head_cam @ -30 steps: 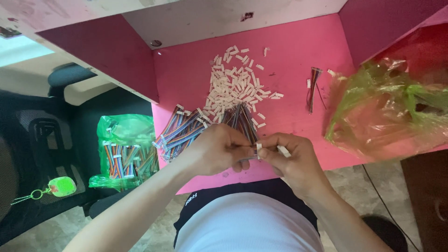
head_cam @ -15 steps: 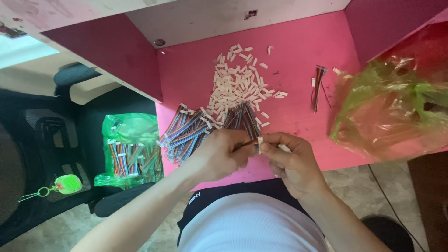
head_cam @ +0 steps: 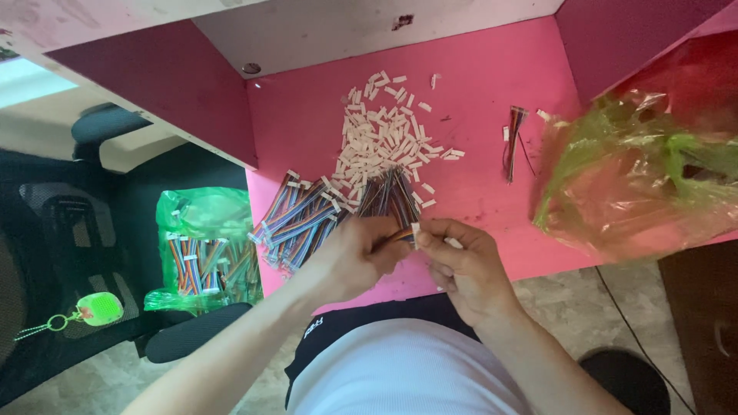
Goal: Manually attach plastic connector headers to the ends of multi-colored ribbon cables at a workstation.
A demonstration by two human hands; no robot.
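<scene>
My left hand (head_cam: 355,255) grips a bundle of multicoloured ribbon wires (head_cam: 392,198) that fans out above my fingers. My right hand (head_cam: 460,265) pinches a small white plastic connector (head_cam: 416,230) against the wire ends held by the left hand. Both hands meet near the front edge of the pink table (head_cam: 477,138). More loose wire bundles (head_cam: 296,219) lie on the table just left of my left hand. A heap of small white connectors (head_cam: 380,138) is spread across the table beyond the hands.
A green plastic bag (head_cam: 638,180) lies at the table's right. One thin wire bundle (head_cam: 513,138) rests beside it. A second green bag of wires (head_cam: 204,253) sits on a black chair at left, with a green key fob (head_cam: 98,309) below.
The hands have stayed together at the table's front edge, with small finger movements working the white connector against the wire ends. The view has shifted slightly.
</scene>
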